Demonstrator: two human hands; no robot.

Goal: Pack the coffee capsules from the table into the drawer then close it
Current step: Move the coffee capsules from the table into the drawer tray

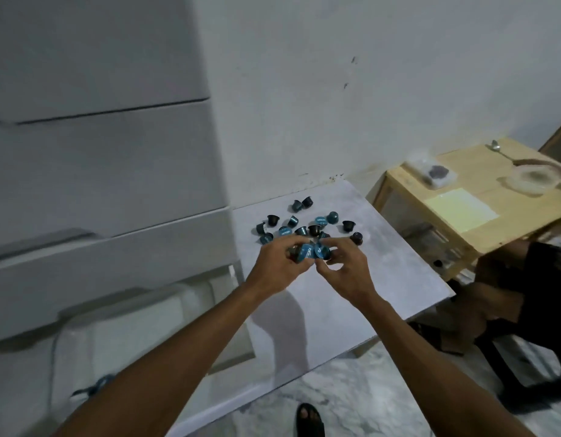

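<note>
Several dark blue coffee capsules (pixel 315 229) lie scattered on the far part of a pale grey table (pixel 399 272). Just in front of that heap, my left hand (pixel 277 266) and my right hand (pixel 342 266) meet above the table. Each hand pinches blue-topped capsules (pixel 312 252) between its fingers. To the left stands a white plastic drawer unit (pixel 108 171). Its lowest drawer (pixel 140 323) is pulled out, showing a translucent white inside, partly hidden by my left forearm.
A light wooden side table (pixel 462 222) stands to the right with a clear bowl (pixel 536 179), a spoon and a plastic bag on it. A person in dark clothes sits at the far right. A sandalled foot (pixel 309 421) rests on the marble floor below.
</note>
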